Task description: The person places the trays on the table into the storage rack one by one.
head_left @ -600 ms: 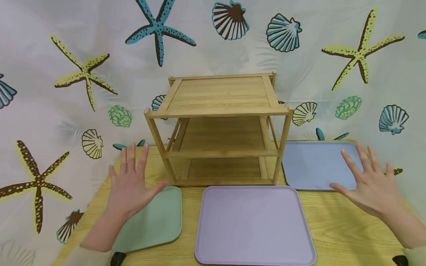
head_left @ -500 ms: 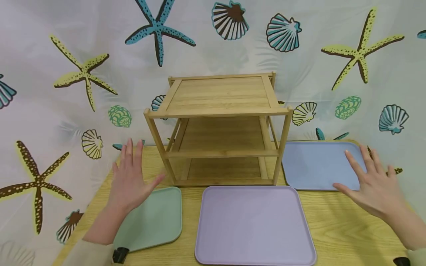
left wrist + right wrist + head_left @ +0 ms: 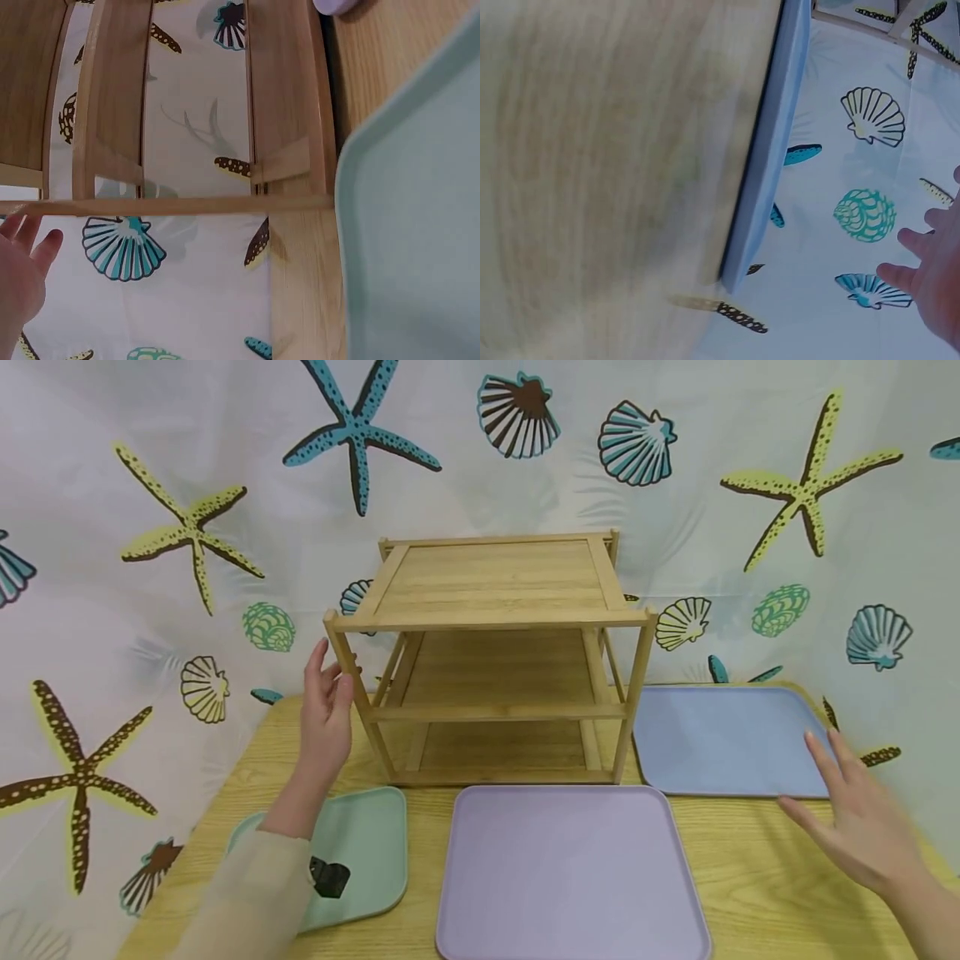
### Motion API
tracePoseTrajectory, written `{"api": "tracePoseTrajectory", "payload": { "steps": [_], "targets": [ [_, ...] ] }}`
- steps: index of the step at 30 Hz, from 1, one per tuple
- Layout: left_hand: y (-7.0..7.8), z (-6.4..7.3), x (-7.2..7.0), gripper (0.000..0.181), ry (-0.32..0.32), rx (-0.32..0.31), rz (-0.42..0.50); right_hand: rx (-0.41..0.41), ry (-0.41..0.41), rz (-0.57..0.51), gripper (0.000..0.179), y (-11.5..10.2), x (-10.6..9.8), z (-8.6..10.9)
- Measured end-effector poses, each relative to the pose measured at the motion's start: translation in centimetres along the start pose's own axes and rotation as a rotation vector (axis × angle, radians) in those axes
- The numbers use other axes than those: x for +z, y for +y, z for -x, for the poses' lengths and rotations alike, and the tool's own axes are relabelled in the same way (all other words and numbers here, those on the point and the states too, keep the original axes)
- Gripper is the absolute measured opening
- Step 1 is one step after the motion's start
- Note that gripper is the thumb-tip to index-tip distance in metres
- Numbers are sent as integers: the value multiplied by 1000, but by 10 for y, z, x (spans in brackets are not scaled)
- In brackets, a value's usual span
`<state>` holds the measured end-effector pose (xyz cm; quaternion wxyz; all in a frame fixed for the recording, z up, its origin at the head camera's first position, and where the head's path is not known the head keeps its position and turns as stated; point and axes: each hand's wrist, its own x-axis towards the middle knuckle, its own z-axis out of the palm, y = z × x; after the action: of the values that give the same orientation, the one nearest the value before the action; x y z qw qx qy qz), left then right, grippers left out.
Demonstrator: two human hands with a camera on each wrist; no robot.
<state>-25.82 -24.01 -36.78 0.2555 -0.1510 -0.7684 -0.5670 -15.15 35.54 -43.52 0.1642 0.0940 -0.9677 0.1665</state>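
A light wooden three-tier rack (image 3: 487, 617) stands at the back of the table. My left hand (image 3: 326, 718) is at its left front post, with some fingertips showing past the post and the thumb in front, not closed round it. In the left wrist view, the fingers of the left hand (image 3: 22, 262) reach up to the post (image 3: 165, 206); whether they touch it I cannot tell. My right hand (image 3: 862, 818) hovers with fingers spread at the near right corner of a blue tray (image 3: 727, 739). It holds nothing.
A lavender tray (image 3: 570, 877) lies in front of the rack. Under my left forearm is a green tray (image 3: 375, 852), partly hidden by the sleeve. A white cloth (image 3: 465, 485) printed with starfish and shells hangs behind the wooden table (image 3: 757, 877).
My left hand has moved right and forward, from above the green tray to the rack's left post, its fingers drawing together. The right hand has shifted slightly right and down.
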Motion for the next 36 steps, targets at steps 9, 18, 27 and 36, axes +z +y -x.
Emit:
{"api": "tracePoseTrajectory", "payload": {
  "steps": [9,18,27,36],
  "targets": [
    [22,-5,20,40,99,41,-18,17,-13,-155,79,24,9,-4],
    [23,-9,28,41,104,71,-38,204,-45,-133,76,70,19,-25],
    [24,-4,22,42,126,17,-54,245,-147,-189,73,101,31,-33],
    [21,-6,27,42,122,17,-39,269,-153,-75,52,121,36,-32]
  ]
}}
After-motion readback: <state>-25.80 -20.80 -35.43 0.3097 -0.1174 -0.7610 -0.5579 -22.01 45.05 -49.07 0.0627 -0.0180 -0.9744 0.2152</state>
